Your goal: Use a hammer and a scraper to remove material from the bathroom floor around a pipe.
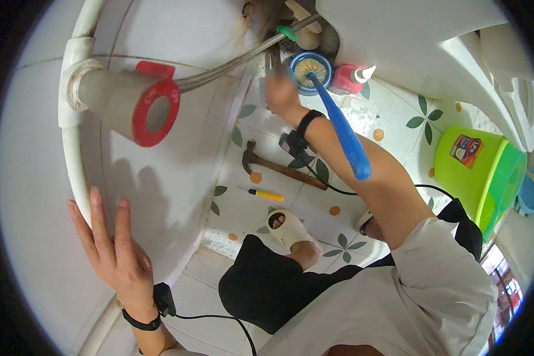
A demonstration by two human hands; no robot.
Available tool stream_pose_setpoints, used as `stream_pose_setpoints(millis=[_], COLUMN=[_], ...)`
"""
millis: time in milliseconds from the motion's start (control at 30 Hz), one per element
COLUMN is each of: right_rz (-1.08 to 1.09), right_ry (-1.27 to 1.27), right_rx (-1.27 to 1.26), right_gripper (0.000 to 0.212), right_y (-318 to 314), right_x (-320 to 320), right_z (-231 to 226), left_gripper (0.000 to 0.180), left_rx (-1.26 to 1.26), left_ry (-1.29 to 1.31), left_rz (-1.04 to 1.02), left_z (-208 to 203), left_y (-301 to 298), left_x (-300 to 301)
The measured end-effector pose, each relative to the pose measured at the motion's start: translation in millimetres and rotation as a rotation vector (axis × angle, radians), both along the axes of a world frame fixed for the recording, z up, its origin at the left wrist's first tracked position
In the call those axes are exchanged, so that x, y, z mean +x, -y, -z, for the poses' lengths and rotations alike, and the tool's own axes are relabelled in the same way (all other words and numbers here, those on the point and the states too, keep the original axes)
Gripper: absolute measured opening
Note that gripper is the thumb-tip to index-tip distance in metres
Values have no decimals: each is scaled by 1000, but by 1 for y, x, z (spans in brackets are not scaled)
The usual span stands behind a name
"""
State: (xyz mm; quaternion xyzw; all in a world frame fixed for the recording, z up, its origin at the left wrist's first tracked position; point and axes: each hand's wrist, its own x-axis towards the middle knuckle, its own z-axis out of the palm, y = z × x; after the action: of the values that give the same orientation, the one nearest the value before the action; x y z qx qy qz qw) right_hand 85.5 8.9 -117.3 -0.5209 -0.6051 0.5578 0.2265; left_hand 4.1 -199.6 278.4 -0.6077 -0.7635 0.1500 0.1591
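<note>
My left hand (115, 261) has its fingers spread, the tips lying against the white pipe (71, 154) along the wall. My right hand (282, 92) reaches down to the floor beside the wall, next to a round blue holder (329, 63) with a brush in it. That hand is blurred and its fingers are hidden, so what it holds, if anything, does not show. The blue brush handle (344, 133) rises across my right forearm. Behind my right wrist lie a hammer (282, 169) with a wooden handle and a small yellow-and-black tool (266, 194).
A grey pipe fitting with a red ring (173, 113) juts from the wall pipe. Thin hoses (231, 65) run to a green tie. A pink bottle (347, 80) stands by the brush holder. At the right is a lime-green bucket (469, 172). Black cables trail from both wrists.
</note>
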Motion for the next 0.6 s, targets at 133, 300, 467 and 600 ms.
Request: stream_pose_setpoints(millis=[133, 300, 467, 600], right_rz=[1, -416, -1055, -1168], right_ry=[-88, 117, 221, 244], right_rx=[-520, -502, 181, 398], right_gripper=[33, 34, 32, 28], right_y=[15, 40, 32, 23], right_x=[1, 81, 133, 148], right_z=[-40, -80, -83, -78], left_gripper=[38, 35, 33, 34], left_rx=[-32, -45, -61, -23], left_ry=[-46, -51, -146, -118], left_rz=[-44, -46, -35, 48], left_z=[-3, 0, -25, 3], left_y=[2, 1, 1, -3], left_x=[4, 1, 7, -3])
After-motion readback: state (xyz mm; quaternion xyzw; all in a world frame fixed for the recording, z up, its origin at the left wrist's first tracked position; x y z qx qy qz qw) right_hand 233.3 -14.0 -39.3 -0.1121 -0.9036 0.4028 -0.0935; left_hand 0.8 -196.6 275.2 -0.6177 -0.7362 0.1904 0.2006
